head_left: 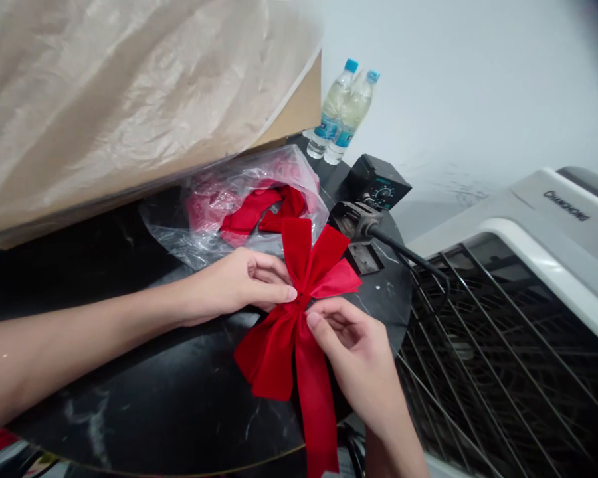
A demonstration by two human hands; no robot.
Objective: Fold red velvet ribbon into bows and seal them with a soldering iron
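Note:
A red ribbon bow [274,362] with several loops and long tails is held above the black marbled tabletop, one tail hanging past the table's front edge. My left hand [242,282] pinches the bow close to its gathered centre, thumb on top and the other fingers curled beneath. From the right, my right hand [356,345] grips the bow beside the same centre between thumb and fingers. Behind the bow lies an open clear plastic bag [179,242] with more red ribbon [246,216] inside.
The black round table [179,392] carries a soldering station [379,182] with a corded iron stand [356,219]. Two bottles [346,119] stand by the wall. A plastic-covered box [129,99] rises at the back left. A white heater or fan with a grille [483,332] fills the right.

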